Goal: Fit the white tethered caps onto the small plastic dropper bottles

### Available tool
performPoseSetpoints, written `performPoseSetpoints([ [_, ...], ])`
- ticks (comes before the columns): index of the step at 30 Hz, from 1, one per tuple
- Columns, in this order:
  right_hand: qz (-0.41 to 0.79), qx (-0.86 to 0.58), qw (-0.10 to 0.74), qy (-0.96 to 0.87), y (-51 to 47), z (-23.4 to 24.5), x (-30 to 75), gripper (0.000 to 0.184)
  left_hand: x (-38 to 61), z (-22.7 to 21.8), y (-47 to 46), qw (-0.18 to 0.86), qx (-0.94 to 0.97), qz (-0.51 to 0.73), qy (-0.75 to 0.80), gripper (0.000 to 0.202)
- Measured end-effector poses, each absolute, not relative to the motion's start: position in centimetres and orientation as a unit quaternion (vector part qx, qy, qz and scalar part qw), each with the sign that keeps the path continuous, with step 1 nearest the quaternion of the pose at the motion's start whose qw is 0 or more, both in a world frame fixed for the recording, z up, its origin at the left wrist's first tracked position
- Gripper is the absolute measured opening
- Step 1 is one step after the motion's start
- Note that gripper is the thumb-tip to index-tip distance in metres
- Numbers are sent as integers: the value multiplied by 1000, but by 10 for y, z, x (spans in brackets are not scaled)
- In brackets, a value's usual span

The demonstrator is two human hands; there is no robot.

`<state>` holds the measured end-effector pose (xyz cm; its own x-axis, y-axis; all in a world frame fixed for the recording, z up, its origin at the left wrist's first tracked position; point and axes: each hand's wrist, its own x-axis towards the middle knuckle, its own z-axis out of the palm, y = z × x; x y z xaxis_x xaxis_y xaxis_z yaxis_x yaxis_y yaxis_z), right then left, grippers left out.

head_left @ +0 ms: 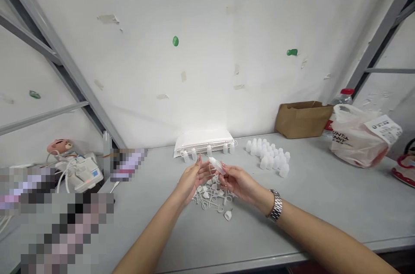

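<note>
The right hand has its fingers clamped on one bottle, above jumbled caps; the left hand, fingers apart, is beside it. Five small bottles stand farther back.

Single head-worn view, facing forward and down, past hands, over table toward wall.

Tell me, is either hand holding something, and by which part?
The right hand holds a small white bottle by its base end. The left hand, beside it, is open, apparently holding nothing.
</note>
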<state>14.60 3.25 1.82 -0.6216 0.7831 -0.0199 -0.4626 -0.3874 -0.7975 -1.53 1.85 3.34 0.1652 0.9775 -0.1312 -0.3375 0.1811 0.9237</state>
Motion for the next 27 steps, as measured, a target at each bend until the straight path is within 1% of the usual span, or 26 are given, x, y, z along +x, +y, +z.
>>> performPoseSetpoints([
  [2,787,-215,405,-412,36,20,149,22,-17,32,19,670,377,485,417,44],
  [6,740,-238,442,-448,41,23,154,27,-21,28,20,682,378,469,415,29],
  [10,724,-256,442,-463,41,28,155,27,-23,24,22,687,346,475,427,19],
  [15,722,-267,441,-460,39,30,154,26,-23,22,27,674,291,513,445,10],
  [19,701,-296,454,-464,40,30,154,19,-24,21,28,653,292,535,449,10],
  [27,618,-341,466,-533,44,24,155,19,-24,23,26,612,334,546,465,12],
])
